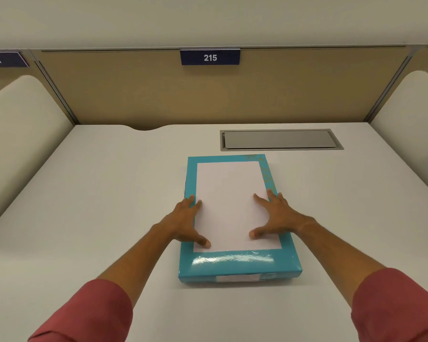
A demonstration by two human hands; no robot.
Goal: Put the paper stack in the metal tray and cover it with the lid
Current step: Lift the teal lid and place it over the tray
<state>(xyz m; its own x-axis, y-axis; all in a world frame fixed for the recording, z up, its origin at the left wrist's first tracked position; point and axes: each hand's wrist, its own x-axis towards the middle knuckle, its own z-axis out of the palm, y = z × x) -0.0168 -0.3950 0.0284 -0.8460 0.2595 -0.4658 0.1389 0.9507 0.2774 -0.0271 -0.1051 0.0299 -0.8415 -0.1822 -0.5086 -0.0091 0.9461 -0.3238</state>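
Note:
A white paper stack [229, 206] lies on top of a glossy teal box [240, 267] in the middle of the desk. My left hand [185, 220] rests at the stack's left edge, thumb on the paper and fingers spread along the side. My right hand [277, 218] lies flat over the right edge, thumb and forefinger on the paper. Neither hand has lifted the stack. A flat grey metal lid [279, 139] sits shut in a metal tray frame [222, 140] sunk into the desk, just behind the box.
The white desk [97, 193] is walled by a tan back panel [134, 90] with a sign reading 215 [210, 57], and by cream side dividers on the left [22, 134] and on the right [415, 114]. A cable notch [147, 128] cuts the desk's back edge.

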